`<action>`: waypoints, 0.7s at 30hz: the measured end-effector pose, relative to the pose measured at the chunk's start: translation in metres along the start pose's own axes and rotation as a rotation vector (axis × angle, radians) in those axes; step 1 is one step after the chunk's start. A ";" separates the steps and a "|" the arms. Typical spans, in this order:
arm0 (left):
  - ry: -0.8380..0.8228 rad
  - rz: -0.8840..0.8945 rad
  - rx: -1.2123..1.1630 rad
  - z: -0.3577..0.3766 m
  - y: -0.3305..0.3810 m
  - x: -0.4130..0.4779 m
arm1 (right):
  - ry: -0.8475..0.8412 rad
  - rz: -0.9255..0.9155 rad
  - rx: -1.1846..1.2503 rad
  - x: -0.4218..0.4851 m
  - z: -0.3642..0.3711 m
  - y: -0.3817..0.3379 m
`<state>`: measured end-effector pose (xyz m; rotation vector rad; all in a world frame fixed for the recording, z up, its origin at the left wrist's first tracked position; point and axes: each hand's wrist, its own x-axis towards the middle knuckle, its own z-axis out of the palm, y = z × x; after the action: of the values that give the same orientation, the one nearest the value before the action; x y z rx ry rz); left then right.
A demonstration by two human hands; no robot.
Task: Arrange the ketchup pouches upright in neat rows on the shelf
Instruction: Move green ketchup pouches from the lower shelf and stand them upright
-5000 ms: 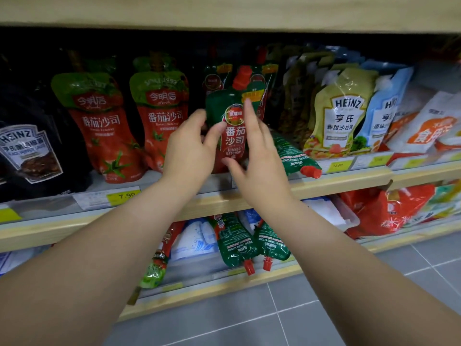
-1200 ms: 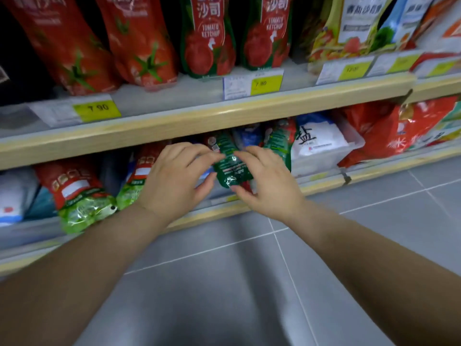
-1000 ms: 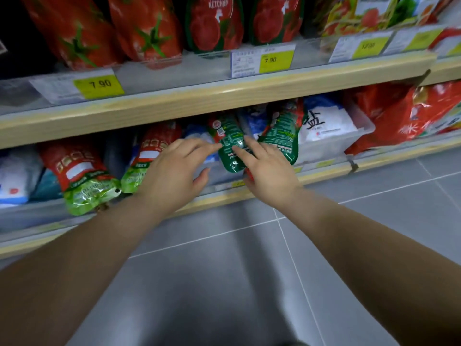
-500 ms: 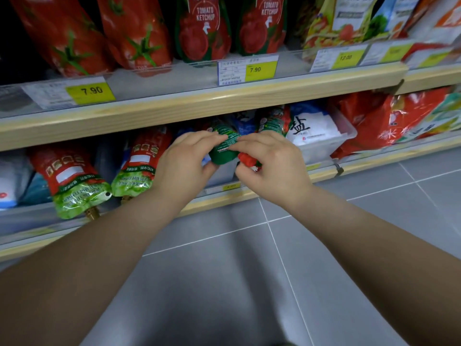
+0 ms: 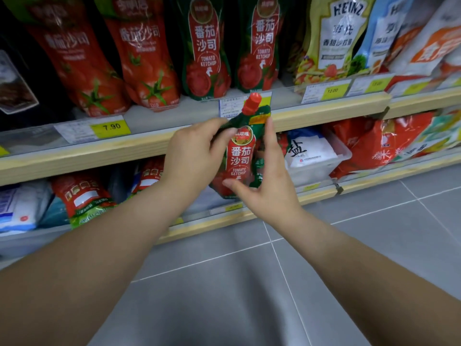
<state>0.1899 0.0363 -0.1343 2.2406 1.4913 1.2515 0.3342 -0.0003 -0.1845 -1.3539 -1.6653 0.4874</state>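
Your left hand (image 5: 197, 156) pinches the pouch (image 5: 240, 156) at its upper left edge, thumb on the face. The pouch is in the air in front of the shelf lip, cap (image 5: 252, 103) up at 12 o'clock, long axis nearly vertical (leaning a touch right). Your right hand (image 5: 268, 186) closes on its right edge and lower face, so both grips are holding it. The two matching green pouches (image 5: 205, 51) stand upright on the upper shelf (image 5: 324, 113) at 12 o'clock from your hands; the row looks like the target, up and back. At 3 o'clock, a clear bin (image 5: 341, 156) on the lower shelf holds a white bag (image 5: 308, 153).
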 end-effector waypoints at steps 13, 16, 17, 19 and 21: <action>0.178 0.107 -0.234 -0.019 0.030 0.051 | 0.297 -0.186 -0.154 0.055 -0.042 -0.038; 0.149 0.140 -0.009 -0.014 0.013 0.045 | 0.341 -0.247 -0.137 0.071 -0.055 -0.039; 0.128 0.136 0.076 -0.012 0.007 0.044 | 0.356 -0.260 -0.117 0.077 -0.058 -0.038; 0.097 0.123 0.218 -0.006 -0.003 0.040 | 0.401 -0.296 -0.085 0.093 -0.061 -0.035; 0.073 0.123 0.327 0.001 -0.011 0.036 | 0.444 -0.334 -0.085 0.106 -0.060 -0.032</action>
<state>0.1886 0.0711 -0.1213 2.5508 1.7164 1.2084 0.3667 0.0727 -0.0874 -1.1113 -1.5048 -0.0775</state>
